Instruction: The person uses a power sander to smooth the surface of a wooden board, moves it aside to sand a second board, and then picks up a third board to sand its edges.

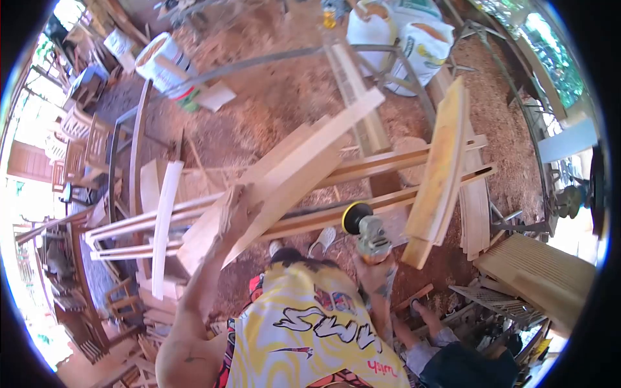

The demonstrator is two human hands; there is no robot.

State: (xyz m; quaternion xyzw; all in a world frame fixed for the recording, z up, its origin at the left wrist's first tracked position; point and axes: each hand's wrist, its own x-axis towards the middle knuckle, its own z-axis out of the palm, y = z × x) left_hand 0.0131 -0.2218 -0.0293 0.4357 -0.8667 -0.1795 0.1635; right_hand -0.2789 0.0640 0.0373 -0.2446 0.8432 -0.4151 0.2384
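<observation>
My left hand is on a long pale board that lies slantwise over long wooden rails. Its fingers are blurred against the wood, so their closure is unclear. In my right hand is a grey power tool with a round yellow-rimmed pad. The pad is held just to the right of the board, near the front rail. Curved yellowish wooden pieces rest across the rails at the right, and a narrow white curved strip lies across them at the left.
White sacks and a white bucket stand beyond the rails. Another person is low at the bottom right, near a slatted wooden panel. Wooden chairs are at the left. Sawdust covers the ground.
</observation>
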